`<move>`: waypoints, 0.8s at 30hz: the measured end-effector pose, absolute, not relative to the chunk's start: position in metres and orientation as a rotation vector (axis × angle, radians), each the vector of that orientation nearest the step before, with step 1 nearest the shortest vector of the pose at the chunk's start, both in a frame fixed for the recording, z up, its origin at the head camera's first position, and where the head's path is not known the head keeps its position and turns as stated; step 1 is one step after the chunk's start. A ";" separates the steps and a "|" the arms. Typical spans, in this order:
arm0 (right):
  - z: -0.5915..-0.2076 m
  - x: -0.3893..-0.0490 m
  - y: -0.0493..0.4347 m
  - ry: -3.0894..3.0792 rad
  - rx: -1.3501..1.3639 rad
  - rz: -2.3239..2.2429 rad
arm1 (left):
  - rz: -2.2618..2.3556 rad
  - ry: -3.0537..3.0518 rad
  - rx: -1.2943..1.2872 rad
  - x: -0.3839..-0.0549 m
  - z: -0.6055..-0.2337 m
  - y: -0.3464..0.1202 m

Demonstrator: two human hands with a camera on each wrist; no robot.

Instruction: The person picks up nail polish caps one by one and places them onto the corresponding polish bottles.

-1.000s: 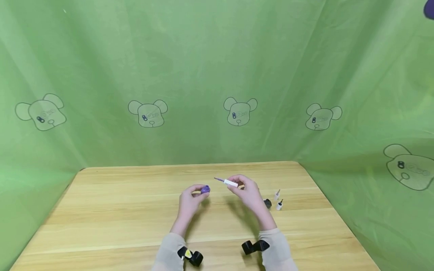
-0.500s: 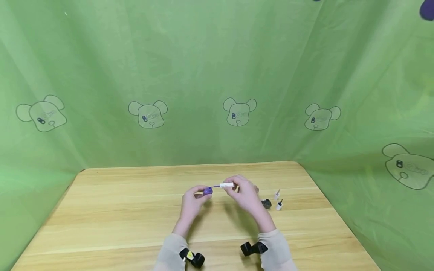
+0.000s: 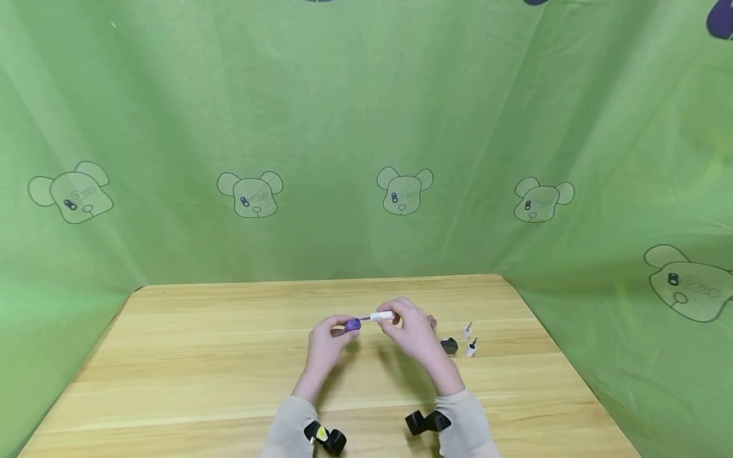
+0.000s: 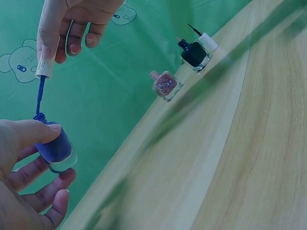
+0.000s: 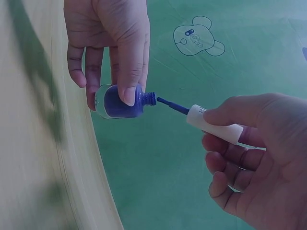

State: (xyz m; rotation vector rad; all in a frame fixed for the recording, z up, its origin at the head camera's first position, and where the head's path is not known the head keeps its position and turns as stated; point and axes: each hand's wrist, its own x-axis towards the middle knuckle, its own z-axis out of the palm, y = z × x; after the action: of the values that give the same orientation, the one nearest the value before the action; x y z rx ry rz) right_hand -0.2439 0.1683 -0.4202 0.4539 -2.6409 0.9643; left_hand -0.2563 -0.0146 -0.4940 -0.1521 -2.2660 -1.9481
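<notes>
My left hand (image 3: 326,343) pinches a small glass bottle of purple-blue nail polish (image 4: 56,146) between thumb and fingers, above the table. Its threaded neck is uncapped and points toward my right hand (image 3: 413,331). That hand holds the white nail polish cap (image 5: 213,125) by thumb and fingers, its polish-coated brush (image 5: 175,106) directed at the bottle's mouth. In the right wrist view the brush tip is right at the neck opening. Both hands are over the middle of the table in the head view.
On the wooden table (image 3: 217,356) to the right stand a dark nail polish bottle (image 4: 195,53) and a pink glitter bottle (image 4: 166,85), both uncapped. Two white caps, one (image 3: 471,348) nearer me and another (image 3: 466,331) behind, stand brush-up beside them. A green curtain (image 3: 321,127) surrounds the table.
The brush has come left and down from apart to the bottle's mouth, its cap turning nearly level. My left hand has shifted slightly right with the bottle.
</notes>
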 end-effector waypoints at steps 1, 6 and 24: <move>-0.420 -0.244 0.168 -2.641 0.455 0.965 | -1.951 -2.267 -0.150 -0.256 -0.494 -0.014; -0.422 -0.244 0.168 -2.649 0.457 0.961 | -1.952 -2.272 -0.156 -0.255 -0.492 -0.013; -0.425 -0.244 0.164 -2.664 0.517 0.989 | -1.856 -2.334 -0.238 -0.252 -0.493 -0.002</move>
State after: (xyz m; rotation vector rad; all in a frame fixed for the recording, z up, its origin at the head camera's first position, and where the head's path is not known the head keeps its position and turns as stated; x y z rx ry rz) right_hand -0.2443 0.1641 -0.4245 0.5169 -2.6637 0.9889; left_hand -0.2522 -0.0025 -0.4930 -0.2383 -2.3344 -1.8563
